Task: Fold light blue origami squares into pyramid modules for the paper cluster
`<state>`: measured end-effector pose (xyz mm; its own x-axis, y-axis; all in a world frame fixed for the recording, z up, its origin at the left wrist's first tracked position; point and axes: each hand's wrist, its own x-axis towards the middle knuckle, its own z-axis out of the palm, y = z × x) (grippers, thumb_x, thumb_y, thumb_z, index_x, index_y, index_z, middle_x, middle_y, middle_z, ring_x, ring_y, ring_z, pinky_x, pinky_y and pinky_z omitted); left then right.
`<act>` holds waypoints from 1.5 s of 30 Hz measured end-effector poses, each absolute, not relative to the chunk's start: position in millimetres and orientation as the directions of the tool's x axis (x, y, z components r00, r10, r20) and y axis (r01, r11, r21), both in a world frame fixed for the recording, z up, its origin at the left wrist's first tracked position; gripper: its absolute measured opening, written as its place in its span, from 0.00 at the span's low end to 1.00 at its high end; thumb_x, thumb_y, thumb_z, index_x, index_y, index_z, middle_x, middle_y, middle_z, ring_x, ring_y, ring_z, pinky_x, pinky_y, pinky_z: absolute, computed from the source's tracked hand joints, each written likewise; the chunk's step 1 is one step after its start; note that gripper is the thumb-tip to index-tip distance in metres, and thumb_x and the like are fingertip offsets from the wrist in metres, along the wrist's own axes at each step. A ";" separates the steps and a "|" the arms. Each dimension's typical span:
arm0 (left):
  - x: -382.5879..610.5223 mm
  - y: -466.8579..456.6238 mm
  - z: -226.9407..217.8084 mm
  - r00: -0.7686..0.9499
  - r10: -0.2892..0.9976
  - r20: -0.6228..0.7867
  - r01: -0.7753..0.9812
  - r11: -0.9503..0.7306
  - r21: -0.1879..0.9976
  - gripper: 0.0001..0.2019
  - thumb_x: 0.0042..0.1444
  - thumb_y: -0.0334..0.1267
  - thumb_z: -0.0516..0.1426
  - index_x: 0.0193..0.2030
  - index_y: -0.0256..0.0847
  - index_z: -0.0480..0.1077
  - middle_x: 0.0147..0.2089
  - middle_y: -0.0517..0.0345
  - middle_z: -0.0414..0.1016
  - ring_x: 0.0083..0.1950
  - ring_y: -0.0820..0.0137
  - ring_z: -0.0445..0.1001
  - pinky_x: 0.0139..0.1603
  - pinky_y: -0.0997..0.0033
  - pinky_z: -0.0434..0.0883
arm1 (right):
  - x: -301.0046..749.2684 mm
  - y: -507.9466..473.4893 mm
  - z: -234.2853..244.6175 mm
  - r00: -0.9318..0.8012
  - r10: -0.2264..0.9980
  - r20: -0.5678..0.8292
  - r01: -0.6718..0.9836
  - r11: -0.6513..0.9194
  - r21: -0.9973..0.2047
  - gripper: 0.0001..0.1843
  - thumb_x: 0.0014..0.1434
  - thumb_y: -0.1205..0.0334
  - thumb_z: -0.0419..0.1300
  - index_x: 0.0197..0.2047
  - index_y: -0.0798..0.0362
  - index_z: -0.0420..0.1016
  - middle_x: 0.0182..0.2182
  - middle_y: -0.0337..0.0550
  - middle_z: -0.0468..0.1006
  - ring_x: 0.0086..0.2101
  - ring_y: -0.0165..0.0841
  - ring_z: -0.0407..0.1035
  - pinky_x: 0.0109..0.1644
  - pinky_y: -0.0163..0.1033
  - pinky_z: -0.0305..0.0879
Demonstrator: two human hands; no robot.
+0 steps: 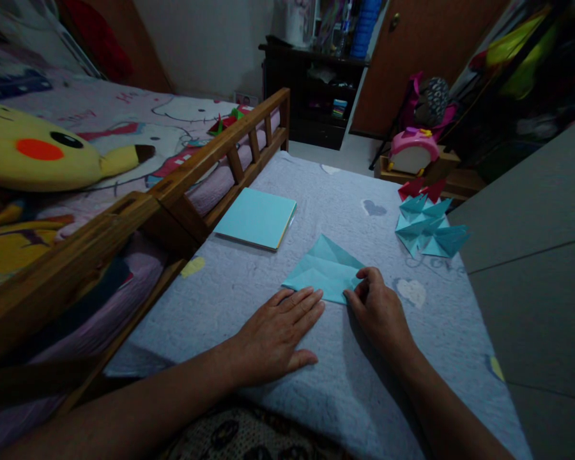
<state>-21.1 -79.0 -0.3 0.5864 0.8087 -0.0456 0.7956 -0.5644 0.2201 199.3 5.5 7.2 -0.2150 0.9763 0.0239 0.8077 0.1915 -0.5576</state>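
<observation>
A light blue sheet of paper [322, 269], partly folded into a triangular shape, lies on the grey-blue cloth surface [345, 370]. My left hand [278, 332] lies flat with fingers stretched out, its fingertips touching the paper's near edge. My right hand [378, 306] has thumb and fingers pinched on the paper's near right corner. A square stack of blue paper [257, 217] rests further back to the left. Several folded blue paper pieces [429, 229] lie at the right, with red folded pieces [419, 188] just behind them.
A wooden bed rail [182, 185] borders the surface on the left, with a yellow plush toy [43, 150] on the bed behind it. A grey panel [531, 255] rises at the right. A pink toy [412, 150] and a dark shelf [316, 89] stand beyond.
</observation>
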 end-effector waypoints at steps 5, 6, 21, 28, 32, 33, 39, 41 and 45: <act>-21.9 -79.3 -0.1 0.586 0.809 -0.043 0.795 -0.564 0.226 0.38 0.66 0.59 0.52 0.74 0.40 0.47 0.77 0.46 0.48 0.76 0.56 0.50 0.73 0.51 0.52 | 201.0 5.3 7.7 -0.198 0.980 0.018 0.806 0.173 -0.567 0.12 0.57 0.58 0.56 0.45 0.50 0.63 0.25 0.35 0.73 0.25 0.36 0.70 0.32 0.38 0.57; -22.1 -79.4 -0.5 0.587 0.809 -0.040 0.794 -0.565 0.226 0.38 0.66 0.59 0.52 0.74 0.40 0.47 0.77 0.46 0.48 0.76 0.56 0.50 0.73 0.51 0.52 | 201.0 5.6 7.9 -0.198 0.980 0.019 0.801 0.173 -0.573 0.12 0.58 0.58 0.56 0.45 0.50 0.63 0.25 0.35 0.73 0.25 0.36 0.70 0.32 0.38 0.57; -20.8 -79.4 1.5 0.568 0.822 -0.029 0.802 -0.546 0.242 0.37 0.65 0.56 0.55 0.73 0.43 0.45 0.76 0.45 0.50 0.75 0.54 0.52 0.71 0.51 0.54 | 198.5 6.7 7.7 -0.184 0.983 0.008 0.817 0.157 -0.555 0.10 0.58 0.60 0.56 0.44 0.50 0.64 0.25 0.36 0.74 0.25 0.36 0.70 0.32 0.37 0.57; -21.6 -80.6 -0.5 0.557 0.830 -0.038 0.812 -0.534 0.234 0.38 0.65 0.57 0.53 0.74 0.41 0.44 0.78 0.45 0.46 0.77 0.57 0.47 0.73 0.52 0.51 | 199.0 6.2 7.5 -0.219 0.976 -0.002 0.825 0.184 -0.534 0.09 0.59 0.61 0.54 0.44 0.50 0.65 0.26 0.37 0.74 0.26 0.36 0.69 0.33 0.38 0.57; -22.4 -80.7 -0.8 0.553 0.832 -0.043 0.816 -0.531 0.230 0.38 0.66 0.58 0.53 0.74 0.41 0.43 0.78 0.45 0.45 0.77 0.58 0.46 0.73 0.53 0.50 | 199.4 5.4 7.2 -0.220 0.976 0.007 0.822 0.189 -0.537 0.09 0.59 0.61 0.54 0.44 0.50 0.65 0.26 0.38 0.74 0.26 0.36 0.69 0.33 0.37 0.56; -22.3 -80.5 -0.5 0.554 0.831 -0.048 0.816 -0.531 0.227 0.38 0.66 0.57 0.52 0.74 0.40 0.44 0.78 0.45 0.45 0.77 0.58 0.46 0.73 0.53 0.50 | 199.5 5.5 7.2 -0.218 0.976 0.005 0.824 0.187 -0.535 0.09 0.59 0.61 0.54 0.44 0.50 0.65 0.26 0.38 0.74 0.26 0.36 0.68 0.33 0.37 0.56; -20.3 -78.6 1.3 0.556 0.828 -0.074 0.819 -0.531 0.215 0.38 0.66 0.56 0.53 0.74 0.38 0.45 0.78 0.45 0.46 0.77 0.57 0.47 0.73 0.53 0.50 | 199.7 6.9 8.3 -0.241 0.970 -0.018 0.823 0.194 -0.533 0.07 0.60 0.61 0.54 0.43 0.50 0.66 0.26 0.37 0.73 0.27 0.35 0.68 0.34 0.38 0.56; -20.0 -78.6 1.4 0.555 0.829 -0.074 0.819 -0.529 0.221 0.38 0.66 0.56 0.54 0.74 0.38 0.46 0.78 0.44 0.46 0.77 0.57 0.47 0.73 0.53 0.50 | 199.3 7.0 8.8 -0.235 0.972 -0.022 0.833 0.190 -0.520 0.06 0.60 0.61 0.54 0.41 0.50 0.66 0.26 0.38 0.73 0.27 0.35 0.68 0.34 0.38 0.56; -20.2 -79.2 1.0 0.544 0.837 -0.062 0.821 -0.516 0.244 0.37 0.66 0.56 0.54 0.74 0.40 0.46 0.77 0.45 0.46 0.77 0.58 0.47 0.73 0.54 0.49 | 198.1 6.9 9.9 -0.215 0.976 -0.033 0.849 0.170 -0.500 0.05 0.59 0.61 0.54 0.40 0.50 0.67 0.27 0.39 0.74 0.27 0.35 0.68 0.35 0.38 0.56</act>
<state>-20.2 -79.2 1.0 0.5438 0.8369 -0.0623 0.8214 -0.5155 0.2441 198.1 6.9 9.9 -0.2152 0.9760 -0.0328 0.8489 0.1704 -0.5004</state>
